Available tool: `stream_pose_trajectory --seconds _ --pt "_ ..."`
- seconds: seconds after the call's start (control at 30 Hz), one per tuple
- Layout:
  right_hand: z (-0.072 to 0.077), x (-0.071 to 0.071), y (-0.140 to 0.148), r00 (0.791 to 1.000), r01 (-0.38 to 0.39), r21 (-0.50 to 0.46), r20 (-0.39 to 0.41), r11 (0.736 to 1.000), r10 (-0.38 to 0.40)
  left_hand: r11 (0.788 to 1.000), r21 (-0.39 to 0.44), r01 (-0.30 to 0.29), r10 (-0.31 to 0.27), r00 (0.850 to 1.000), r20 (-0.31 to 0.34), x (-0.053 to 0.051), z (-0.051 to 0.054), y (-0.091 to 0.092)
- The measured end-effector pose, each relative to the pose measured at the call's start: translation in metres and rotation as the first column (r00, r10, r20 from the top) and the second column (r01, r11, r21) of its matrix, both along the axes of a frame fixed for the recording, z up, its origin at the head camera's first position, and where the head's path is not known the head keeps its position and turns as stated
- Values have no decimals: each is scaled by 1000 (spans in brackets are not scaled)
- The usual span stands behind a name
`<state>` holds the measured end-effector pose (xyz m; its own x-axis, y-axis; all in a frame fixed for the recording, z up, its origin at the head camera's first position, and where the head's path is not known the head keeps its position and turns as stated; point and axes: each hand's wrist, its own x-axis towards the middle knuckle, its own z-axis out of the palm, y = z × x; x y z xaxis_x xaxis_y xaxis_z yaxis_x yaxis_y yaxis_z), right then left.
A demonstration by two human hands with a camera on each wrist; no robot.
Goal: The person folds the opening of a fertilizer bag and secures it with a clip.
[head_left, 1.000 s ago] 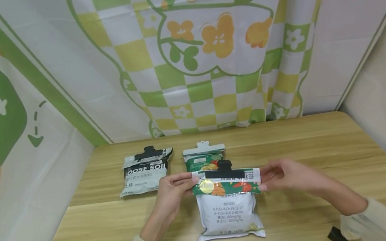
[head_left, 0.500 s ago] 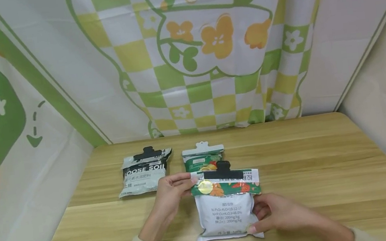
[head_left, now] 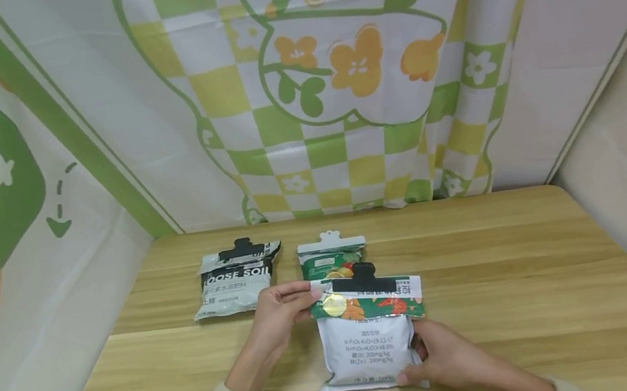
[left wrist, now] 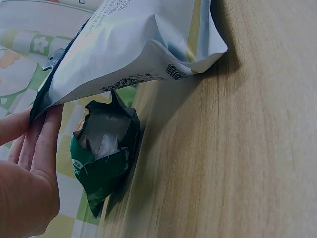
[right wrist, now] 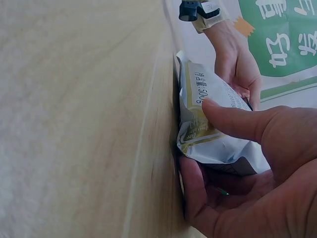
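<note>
A white printed bag (head_left: 364,349) has its green top folded over, and a black clip (head_left: 364,282) bites across the fold. My left hand (head_left: 280,310) pinches the left end of that folded top; in the left wrist view its thumb and fingers (left wrist: 47,144) hold the bag's edge. Low on the right side, my right hand (head_left: 444,352) grips the bag's bottom corner. The right wrist view shows the right thumb (right wrist: 237,119) on the printed face and fingers underneath, against the table.
Behind the white bag lies a green bag (head_left: 322,263) with a white clip (head_left: 331,241), partly hidden. To the left lies a "LOOSE SOIL" bag (head_left: 236,286) with a black clip (head_left: 242,248). The wooden table (head_left: 501,244) meets a patterned curtain (head_left: 343,152) at the back.
My right hand has let go of the folded top's right end and moved down to grip the bag's lower right corner. The left hand has kept its pinch on the left end.
</note>
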<state>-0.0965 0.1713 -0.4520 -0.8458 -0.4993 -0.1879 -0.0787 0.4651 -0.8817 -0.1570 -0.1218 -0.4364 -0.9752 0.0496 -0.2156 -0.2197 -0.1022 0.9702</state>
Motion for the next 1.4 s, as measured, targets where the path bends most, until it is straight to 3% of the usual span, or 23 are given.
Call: stream_pose_trajectory --seconds 0.3,0.63,0.77,1.13,1.4 --pt "3 0 4 998 20 31 59 999 -21 1000 18 -2 1 1000 7 0 0 2" --pt "5 -4 14 993 -50 -118 103 992 62 1000 20 -13 13 1000 14 -1 2 6" --pt "10 -3 22 992 -79 -115 90 990 90 1000 15 -2 2 1000 16 -1 3 11" --pt "23 -3 39 995 1 -24 96 1000 1 997 79 19 -19 1000 1 -7 11 29" --pt "32 -8 55 993 -1 -82 119 997 11 993 117 29 -31 999 16 -15 15 46"
